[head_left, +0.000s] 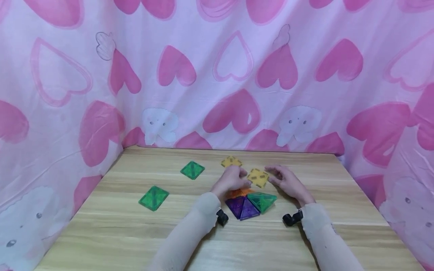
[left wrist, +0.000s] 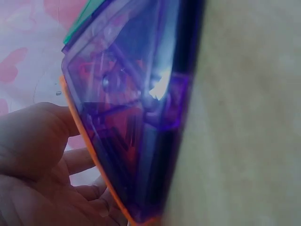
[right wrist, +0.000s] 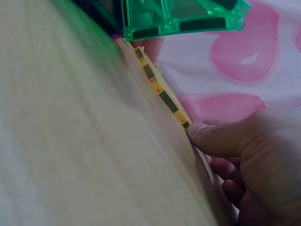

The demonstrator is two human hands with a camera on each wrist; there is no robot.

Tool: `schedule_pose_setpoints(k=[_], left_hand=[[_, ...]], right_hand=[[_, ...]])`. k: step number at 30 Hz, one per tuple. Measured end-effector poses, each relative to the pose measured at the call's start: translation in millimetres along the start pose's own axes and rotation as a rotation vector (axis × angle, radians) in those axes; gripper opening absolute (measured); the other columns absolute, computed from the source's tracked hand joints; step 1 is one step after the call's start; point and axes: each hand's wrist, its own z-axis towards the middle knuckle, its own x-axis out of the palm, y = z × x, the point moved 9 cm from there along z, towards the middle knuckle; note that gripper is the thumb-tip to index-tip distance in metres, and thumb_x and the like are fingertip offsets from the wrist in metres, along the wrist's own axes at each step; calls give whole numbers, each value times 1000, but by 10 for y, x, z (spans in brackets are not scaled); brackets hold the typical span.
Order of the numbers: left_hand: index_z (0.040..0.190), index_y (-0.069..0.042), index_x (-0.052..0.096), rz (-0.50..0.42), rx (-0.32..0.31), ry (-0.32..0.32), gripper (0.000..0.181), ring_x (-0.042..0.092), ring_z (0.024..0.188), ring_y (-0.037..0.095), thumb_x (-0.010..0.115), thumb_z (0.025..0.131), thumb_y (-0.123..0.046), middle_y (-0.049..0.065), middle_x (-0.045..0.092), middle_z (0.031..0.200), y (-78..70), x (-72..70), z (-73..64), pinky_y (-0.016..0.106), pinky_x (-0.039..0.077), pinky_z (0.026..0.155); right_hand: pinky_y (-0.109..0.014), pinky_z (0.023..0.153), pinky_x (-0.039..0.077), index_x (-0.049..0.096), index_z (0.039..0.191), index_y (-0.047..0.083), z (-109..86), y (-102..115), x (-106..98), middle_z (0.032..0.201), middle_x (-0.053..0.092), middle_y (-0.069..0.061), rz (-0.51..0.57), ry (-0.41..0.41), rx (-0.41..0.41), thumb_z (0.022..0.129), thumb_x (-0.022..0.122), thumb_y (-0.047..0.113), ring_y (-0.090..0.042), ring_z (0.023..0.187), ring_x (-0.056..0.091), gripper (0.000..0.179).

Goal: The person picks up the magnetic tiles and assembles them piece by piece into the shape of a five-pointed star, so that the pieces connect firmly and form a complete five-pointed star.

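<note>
A yellow magnetic tile [head_left: 258, 178] lies between the hands. My right hand [head_left: 287, 182] is at its right side, and in the right wrist view the thumb [right wrist: 207, 136] touches one end of the tile's edge, with dark magnets showing. My left hand [head_left: 233, 178] is at the tile's left, behind a raised cluster of joined tiles; its fingers [left wrist: 80, 160] are loosely bent, and the thumb tip is hidden in the left wrist view. That cluster has purple triangles [head_left: 250, 209] in front, a green piece [head_left: 262, 201] at right and an orange piece [head_left: 240, 193] behind.
Two green tiles [head_left: 154, 198] lie apart on the left of the wooden table [head_left: 101, 226]. A second yellow tile [head_left: 231, 161] lies farther back, just beyond my left hand. A pink heart-print curtain [head_left: 234, 67] hangs behind the table and along both sides.
</note>
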Motion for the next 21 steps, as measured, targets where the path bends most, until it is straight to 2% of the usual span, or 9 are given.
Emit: schedule_pose_setpoints(k=[4,6,9,11,12,15,17,18,21], left_hand=[[138,-6,78,44,5,-32,50,69,122,22,94,91,-15,8,77,133,2,-21,44,44,59,108],[133,-7,81,94,32,-47,47,71,112,19,95,89,-15,5,80,123,-5,-35,87,40,61,101],[117,-11,87,155,93,-99,36,69,96,12,98,83,-17,-3,79,104,100,-33,224,31,60,88],[108,-12,87,209,105,-116,29,68,92,12,99,83,-17,-4,77,98,105,-44,248,31,60,85],[104,-14,87,228,114,-131,26,66,89,10,100,81,-18,-7,74,94,159,-33,304,28,58,83],[106,-11,86,234,89,-124,26,67,90,12,99,84,-16,-4,74,95,92,-55,244,30,59,85],[108,-11,85,243,89,-129,28,67,91,12,98,84,-15,-3,74,97,132,-33,291,30,60,83],[109,-11,85,241,93,-135,29,66,89,11,98,83,-15,-4,73,96,172,-17,343,28,59,80],[110,-9,84,222,74,-115,29,67,89,13,96,84,-13,-1,74,96,129,-23,318,29,60,80]], right_hand=[[-73,120,36,70,146,7,-15,15,2,148,59,-19,-35,-3,2,107,75,17,-44,141,47,41],[-74,119,35,72,144,7,-16,21,5,146,58,-19,-43,-4,0,107,76,18,-44,140,45,39],[-72,117,37,74,141,10,-10,44,28,142,60,-17,-56,-3,-8,108,75,18,-41,137,45,34],[-70,115,40,75,139,10,0,63,50,140,62,-16,-57,1,-20,108,75,18,-40,135,49,32],[-68,115,42,75,138,10,9,70,61,138,64,-14,-46,5,-21,108,75,17,-39,133,52,31],[-56,109,50,74,138,12,25,53,72,131,71,-11,24,15,26,107,76,16,-33,123,61,32],[-45,104,54,72,141,12,31,44,68,128,75,-10,84,18,58,106,76,15,-28,116,67,36],[-39,101,55,70,144,11,33,37,66,126,76,-11,122,20,75,106,76,14,-26,114,69,38],[-30,87,61,67,149,8,24,23,65,127,77,-18,281,19,120,106,76,11,-23,104,74,44]])
